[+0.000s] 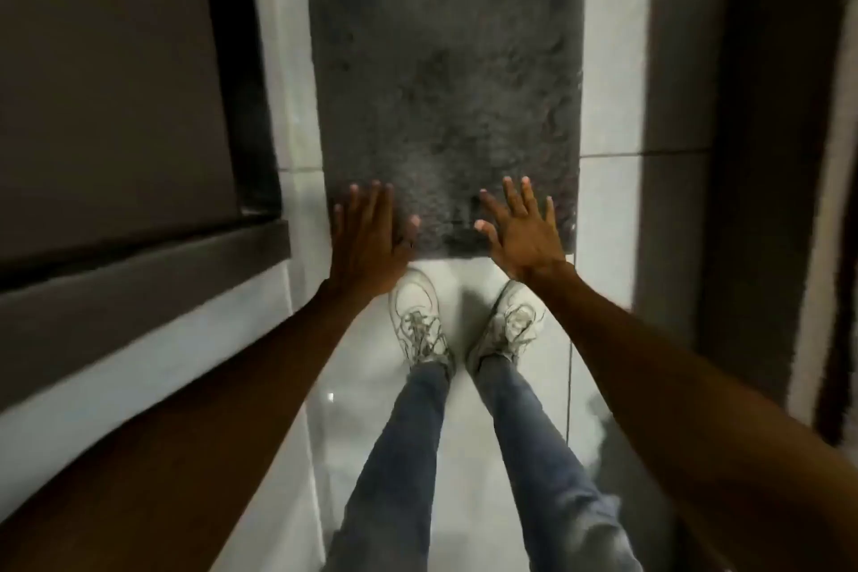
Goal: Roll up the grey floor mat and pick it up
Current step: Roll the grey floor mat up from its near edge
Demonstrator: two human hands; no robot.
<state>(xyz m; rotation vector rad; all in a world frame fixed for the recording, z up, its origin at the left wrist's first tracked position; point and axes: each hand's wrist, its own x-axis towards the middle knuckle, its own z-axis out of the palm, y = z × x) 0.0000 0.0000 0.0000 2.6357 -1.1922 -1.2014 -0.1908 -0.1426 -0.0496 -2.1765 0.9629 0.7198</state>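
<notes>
We reach both arms down toward the near edge of the grey floor mat (445, 98), which lies flat on the pale tiled floor (613, 209) just ahead of our white shoes (418, 311). Our left hand (367, 242) and right hand (524, 232) hover with fingers spread, holding nothing. If we catch only the shaggy pile, or one corner first, the roll may start crooked, and the mat may slide on the glossy tiles.
</notes>
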